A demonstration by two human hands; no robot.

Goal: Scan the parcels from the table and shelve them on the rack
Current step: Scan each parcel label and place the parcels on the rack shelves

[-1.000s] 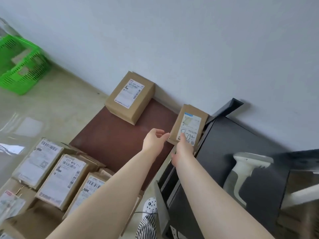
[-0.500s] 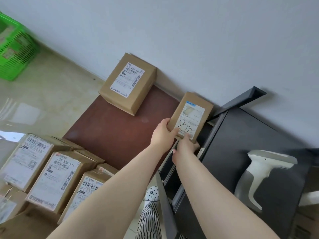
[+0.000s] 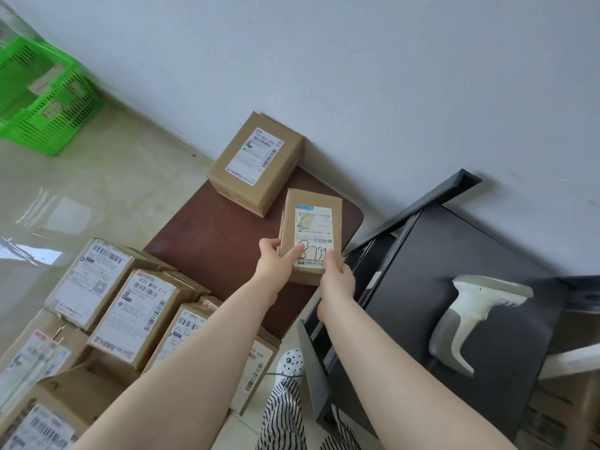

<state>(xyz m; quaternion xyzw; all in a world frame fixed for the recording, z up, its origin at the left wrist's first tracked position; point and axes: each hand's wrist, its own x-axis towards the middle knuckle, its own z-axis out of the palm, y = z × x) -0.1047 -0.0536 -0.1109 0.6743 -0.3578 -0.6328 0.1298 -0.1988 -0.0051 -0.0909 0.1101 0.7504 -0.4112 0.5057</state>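
Small parcel (image 3: 311,233): a slim brown carton with a white label and handwritten digits is held label-up in both hands, over the right end of the brown board (image 3: 214,248).
Left hand (image 3: 276,265): it is clamped on the near left corner of the small parcel, with the thumb laid on the label and the fingers wrapped round the left side.
Right hand (image 3: 336,279): it is clamped on the near right corner of the small parcel, thumb on the label beside the digits; the other fingers are hidden under the carton.
Brown board: a dark reddish surface is seen lying low against the white wall; what carries it cannot be told.
Larger parcel (image 3: 256,164): a brown carton with a printed label is set on the far end of the brown board, close to the wall, just beyond the small parcel and apart from it.
Labelled parcels (image 3: 136,315): several brown cartons are packed side by side to the near left of the brown board.
Scanner (image 3: 470,316): a white and grey handheld unit is laid on the black desk (image 3: 422,261), to the right of the brown board.
Green basket (image 3: 42,99): it is placed on the glossy floor, well to the far left of the brown board.
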